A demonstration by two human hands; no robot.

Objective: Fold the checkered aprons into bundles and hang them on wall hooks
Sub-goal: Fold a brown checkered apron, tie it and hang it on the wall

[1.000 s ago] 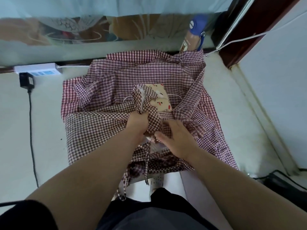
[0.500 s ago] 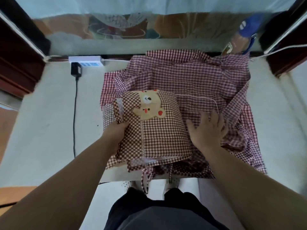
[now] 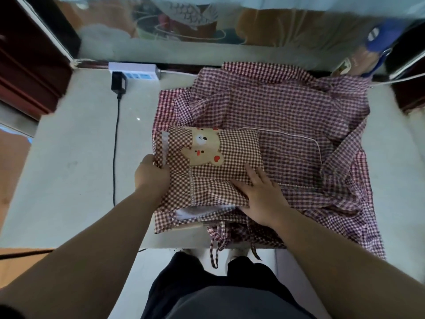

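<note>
Apron bundle (image 3: 213, 178) beneath flat right grip (image 3: 259, 194), left grip (image 3: 150, 173) at its edge

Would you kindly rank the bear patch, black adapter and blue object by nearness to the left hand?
1. bear patch, on the folded apron right of the left hand
2. black adapter, farther back left
3. blue object, far back right
</note>
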